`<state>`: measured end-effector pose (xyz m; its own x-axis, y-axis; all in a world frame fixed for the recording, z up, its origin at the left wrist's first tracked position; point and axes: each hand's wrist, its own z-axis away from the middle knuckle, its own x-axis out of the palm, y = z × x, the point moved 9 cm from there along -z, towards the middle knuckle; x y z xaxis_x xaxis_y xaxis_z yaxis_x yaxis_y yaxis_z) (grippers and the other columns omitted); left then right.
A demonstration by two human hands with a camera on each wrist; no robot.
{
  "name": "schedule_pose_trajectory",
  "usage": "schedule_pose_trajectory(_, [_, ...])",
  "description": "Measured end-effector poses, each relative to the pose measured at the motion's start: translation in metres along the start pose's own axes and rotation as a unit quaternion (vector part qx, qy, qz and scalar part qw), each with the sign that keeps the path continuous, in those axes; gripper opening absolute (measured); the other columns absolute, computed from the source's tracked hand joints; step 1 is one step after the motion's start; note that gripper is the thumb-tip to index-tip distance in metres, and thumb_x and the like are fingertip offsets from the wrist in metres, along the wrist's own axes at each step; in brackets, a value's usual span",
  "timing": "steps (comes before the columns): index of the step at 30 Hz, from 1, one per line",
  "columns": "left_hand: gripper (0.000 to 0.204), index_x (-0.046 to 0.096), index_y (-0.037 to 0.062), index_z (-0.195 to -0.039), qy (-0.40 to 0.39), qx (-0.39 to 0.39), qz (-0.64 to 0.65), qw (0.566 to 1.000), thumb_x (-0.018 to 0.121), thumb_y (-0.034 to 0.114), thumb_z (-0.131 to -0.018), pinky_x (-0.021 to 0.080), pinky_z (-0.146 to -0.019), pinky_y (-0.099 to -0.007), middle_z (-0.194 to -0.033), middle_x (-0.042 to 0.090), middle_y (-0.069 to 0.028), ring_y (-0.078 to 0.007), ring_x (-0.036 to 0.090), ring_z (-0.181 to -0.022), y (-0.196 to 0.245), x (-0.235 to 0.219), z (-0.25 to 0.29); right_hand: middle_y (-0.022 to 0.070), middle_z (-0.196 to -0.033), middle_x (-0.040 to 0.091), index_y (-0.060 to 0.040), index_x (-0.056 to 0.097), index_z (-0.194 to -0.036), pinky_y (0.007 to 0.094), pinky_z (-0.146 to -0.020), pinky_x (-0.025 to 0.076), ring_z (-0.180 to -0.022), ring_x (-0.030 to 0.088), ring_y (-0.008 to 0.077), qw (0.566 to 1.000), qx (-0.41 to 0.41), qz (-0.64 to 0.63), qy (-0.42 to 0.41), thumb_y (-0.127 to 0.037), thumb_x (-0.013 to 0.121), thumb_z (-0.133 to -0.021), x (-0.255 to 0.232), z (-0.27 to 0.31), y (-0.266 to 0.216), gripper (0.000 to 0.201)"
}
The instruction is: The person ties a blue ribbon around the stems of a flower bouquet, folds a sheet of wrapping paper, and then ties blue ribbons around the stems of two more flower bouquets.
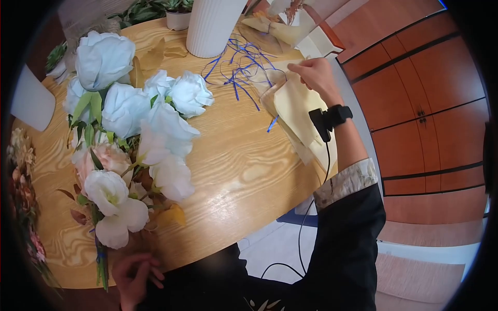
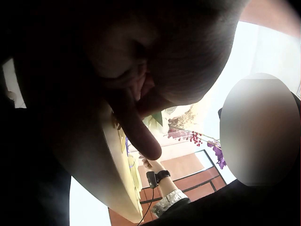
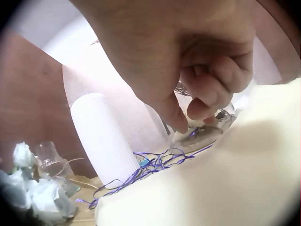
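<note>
The right hand (image 1: 317, 75) reaches to the upper right of the head view, its fingers curled and pinching the upper edge of a stack of pale cream wrapping paper sheets (image 1: 298, 116) that lies at the right rim of the round light-wood table (image 1: 244, 171). In the right wrist view the curled fingertips (image 3: 207, 101) press down at the top of the cream paper (image 3: 221, 188), which fills the lower right of that frame. Just left of this hand, a loose tangle of thin blue-violet ribbon strands (image 1: 241, 67) spreads over the wood, some strands running up to the paper's edge. Behind the ribbon, at the top centre, stands a tall white ribbed cylindrical vase (image 1: 213, 26). The left hand (image 1: 134, 274) sits at the bottom left of the head view, its fingers closed around the green stems at the base of a large bouquet of white and pale pink artificial flowers (image 1: 129, 129), which stretches up the left half of the table. In the left wrist view the hand is dark and very close, one finger (image 2: 136, 132) hanging down; the stems cannot be made out there. A small potted green plant in a white pot (image 1: 178, 15) stands at the top of the frame, left of the vase.
</note>
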<state>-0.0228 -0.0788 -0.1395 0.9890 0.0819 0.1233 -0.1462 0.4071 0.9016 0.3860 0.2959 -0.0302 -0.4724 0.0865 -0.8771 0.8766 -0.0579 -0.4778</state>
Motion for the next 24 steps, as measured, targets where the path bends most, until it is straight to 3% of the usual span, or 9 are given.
schedule_pose_trajectory(1, [0.015, 0.055, -0.0039, -0.102, -0.004, 0.001, -0.001, 1.0, 0.048, -0.004, -0.088, 0.049, -0.037, -0.0283, -0.08, 0.061, -0.0165, -0.0219, 0.061, -0.054, 0.0, 0.0, 0.0, 0.0019, -0.047, 0.052, 0.0014, 0.065, -0.059, 0.0242, -0.039, 0.037, -0.039, 0.048, 0.0095, 0.999, -0.002, 0.033, -0.017, -0.029, 0.071, -0.073, 0.008, -0.003, -0.004, 0.034])
schedule_pose_trajectory(7, [0.016, 0.055, -0.0045, -0.101, -0.014, 0.002, 0.012, 1.0, 0.047, -0.005, -0.087, 0.049, -0.037, -0.0293, -0.079, 0.061, -0.018, -0.0225, 0.06, -0.052, -0.001, -0.003, 0.001, 0.0032, -0.047, 0.055, 0.0003, 0.061, -0.049, 0.0259, -0.038, 0.04, -0.039, 0.05, 0.0116, 0.991, 0.008, 0.117, -0.061, -0.027, 0.072, -0.069, 0.042, -0.018, -0.004, 0.035])
schedule_pose_trajectory(11, [0.016, 0.055, -0.0046, -0.101, -0.025, 0.007, 0.013, 1.0, 0.047, -0.006, -0.087, 0.049, -0.037, -0.0294, -0.079, 0.061, -0.0186, -0.0228, 0.06, -0.051, 0.0, -0.003, 0.0, 0.0079, -0.053, 0.061, -0.0009, 0.065, -0.056, 0.0302, -0.046, 0.046, -0.046, 0.059, 0.017, 0.986, 0.034, 0.15, -0.071, -0.024, 0.074, -0.063, 0.048, -0.027, 0.008, 0.026])
schedule_pose_trajectory(17, [0.016, 0.055, -0.004, -0.101, -0.03, 0.013, 0.027, 0.999, 0.048, -0.006, -0.086, 0.049, -0.037, -0.0298, -0.078, 0.061, -0.0192, -0.0235, 0.06, -0.049, -0.003, -0.005, 0.001, 0.0036, -0.05, 0.055, -0.0006, 0.061, -0.053, 0.0223, -0.039, 0.036, -0.041, 0.049, 0.0097, 0.991, 0.06, -0.045, -0.114, -0.015, 0.072, -0.069, 0.045, -0.01, -0.022, 0.023])
schedule_pose_trajectory(19, [0.017, 0.055, -0.0038, -0.101, -0.035, 0.017, 0.022, 0.999, 0.048, -0.006, -0.086, 0.049, -0.037, -0.0302, -0.078, 0.061, -0.0194, -0.0237, 0.06, -0.049, -0.002, -0.004, 0.001, 0.0026, -0.055, 0.055, 0.0004, 0.063, -0.062, 0.0207, -0.041, 0.035, -0.044, 0.048, 0.0085, 0.977, 0.056, -0.179, -0.105, -0.015, 0.07, -0.075, 0.039, -0.011, -0.039, 0.021])
schedule_pose_trajectory(20, [0.017, 0.055, -0.0038, -0.101, -0.036, 0.017, 0.022, 0.999, 0.048, -0.006, -0.086, 0.049, -0.037, -0.0302, -0.078, 0.061, -0.0194, -0.0237, 0.06, -0.049, -0.002, -0.004, 0.001, 0.0026, -0.063, 0.058, 0.0027, 0.064, -0.075, 0.0203, -0.045, 0.037, -0.05, 0.051, 0.008, 0.966, 0.045, -0.224, -0.125, -0.013, 0.067, -0.081, 0.033, -0.007, -0.052, 0.017])
schedule_pose_trajectory(21, [0.017, 0.055, -0.0039, -0.101, -0.038, 0.02, 0.022, 0.999, 0.048, -0.006, -0.086, 0.049, -0.038, -0.0303, -0.078, 0.061, -0.0194, -0.0237, 0.06, -0.049, -0.002, -0.003, 0.001, 0.0026, -0.063, 0.058, 0.0027, 0.064, -0.075, 0.0203, -0.045, 0.037, -0.05, 0.051, 0.008, 0.966, 0.045, -0.223, -0.124, -0.013, 0.067, -0.081, 0.032, -0.01, -0.052, 0.017])
schedule_pose_trajectory(23, [0.017, 0.055, -0.0039, -0.101, -0.038, 0.024, 0.022, 0.999, 0.048, -0.006, -0.086, 0.049, -0.038, -0.0303, -0.078, 0.062, -0.0194, -0.0236, 0.06, -0.05, 0.001, -0.003, 0.001, 0.0071, -0.071, 0.063, 0.0062, 0.063, -0.08, 0.021, -0.051, 0.045, -0.057, 0.058, 0.0112, 0.902, 0.003, -0.421, -0.095, -0.009, 0.067, -0.08, 0.021, -0.024, -0.064, 0.015])
schedule_pose_trajectory(24, [0.016, 0.056, -0.0068, -0.1, -0.038, 0.006, 0.037, 0.999, 0.047, -0.007, -0.086, 0.051, -0.041, -0.0301, -0.081, 0.061, -0.0202, -0.0234, 0.061, -0.054, 0.003, -0.003, 0.0, 0.0082, -0.077, 0.063, 0.0098, 0.06, -0.087, 0.0215, -0.057, 0.049, -0.063, 0.06, 0.013, 0.891, -0.004, -0.444, -0.092, -0.007, 0.064, -0.082, 0.016, -0.026, -0.068, 0.018])
